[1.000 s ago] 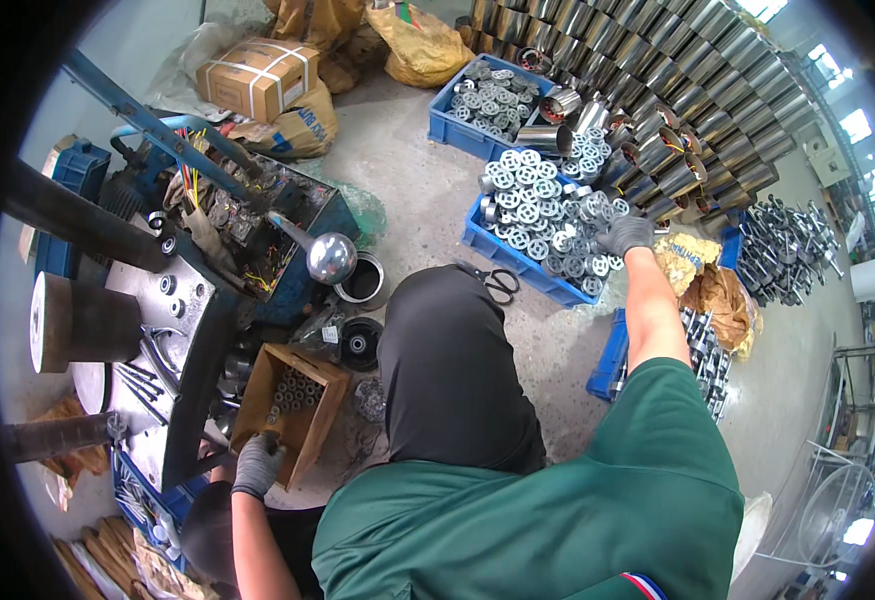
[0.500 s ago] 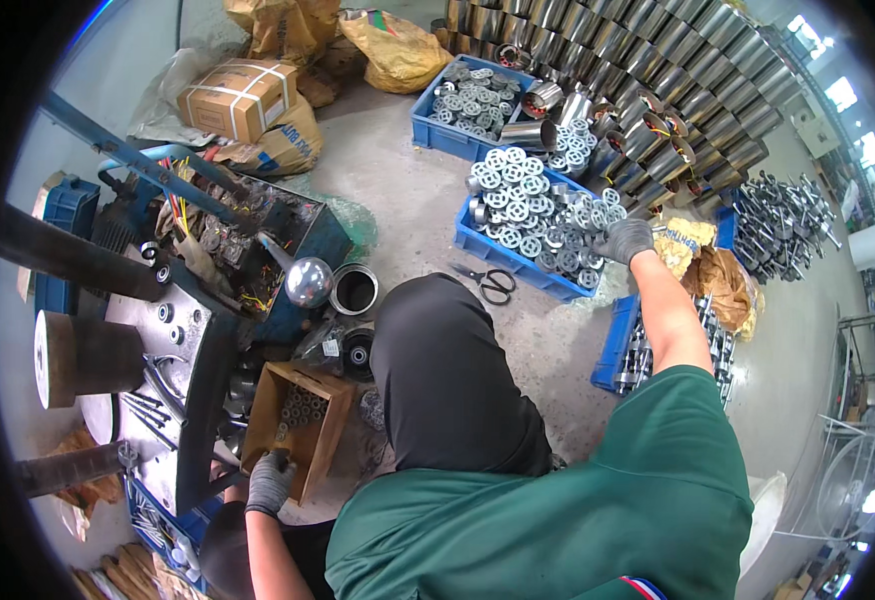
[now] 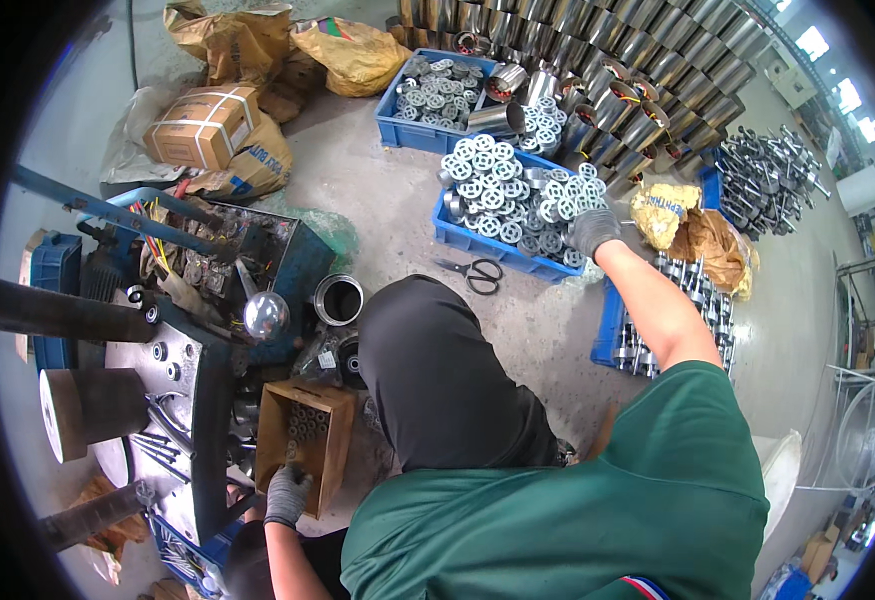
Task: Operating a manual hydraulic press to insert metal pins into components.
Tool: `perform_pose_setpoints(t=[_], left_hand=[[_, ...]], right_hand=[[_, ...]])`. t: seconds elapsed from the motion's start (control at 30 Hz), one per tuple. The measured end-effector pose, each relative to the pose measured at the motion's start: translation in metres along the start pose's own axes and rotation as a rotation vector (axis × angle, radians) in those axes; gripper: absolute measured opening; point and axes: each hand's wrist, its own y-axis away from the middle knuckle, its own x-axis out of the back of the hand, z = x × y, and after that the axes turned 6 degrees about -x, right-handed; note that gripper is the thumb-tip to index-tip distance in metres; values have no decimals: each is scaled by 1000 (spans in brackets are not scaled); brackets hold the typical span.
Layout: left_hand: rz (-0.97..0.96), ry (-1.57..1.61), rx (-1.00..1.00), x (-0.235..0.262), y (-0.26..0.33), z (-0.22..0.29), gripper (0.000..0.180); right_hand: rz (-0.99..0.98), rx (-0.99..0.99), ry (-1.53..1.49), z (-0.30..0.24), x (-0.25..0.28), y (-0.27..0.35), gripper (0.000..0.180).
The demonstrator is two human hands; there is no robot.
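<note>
1. Steel tubes (image 3: 648, 40) stand in a tall bank behind the blue crate's far edge; an arm swung wide up there could knock them, so a low, short reach looks wiser
2. Metal worktop (image 3: 180, 490) at the person's left; thin rods lie along its left edge, more round parts toward its far edge
3. Blue crate (image 3: 461, 236) on the floor, heaped with spoked wheels above its far edge
4. Wooden box (image 3: 336, 450) between the worktop's right edge and the knee; its near edge is under the left hand
5. Right hand (image 3: 595, 230), gloved, fingers bent down on the heap at the crate's right edge; whether they hold a wheel I cannot tell
6. Left hand (image 3: 288, 490), gloved, reaching over the box's near edge, fingers fairly narrow; whether they pinch a ring I cannot tell
7. Scissors (image 3: 469, 268) lie open on the floor, just off the crate's near edge
8. Spoked wheels (image 3: 533, 200) overlap loosely; best to take one by its rim and lift straight, lest neighbours slide over the edge
9. Small rings (image 3: 308, 418) gather toward the box's far edge; fingertips should suit them, with eyes on one hand at a time
</note>
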Motion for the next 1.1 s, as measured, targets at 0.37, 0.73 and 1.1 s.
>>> perform_pose_setpoints(t=[0.37,0.73,1.1], left_hand=[[-5,-37,-47,0,-24,16,34],[-50,-35,-93,8,-31,54,31],[-80,-82,-12,9,-30,49,35]], right_hand=[[127,-147,126,-23,-41,-6,41],[-343,-319,-20,-19,-24,2,51],[-29,-249,-191,35,-23,65,58]])
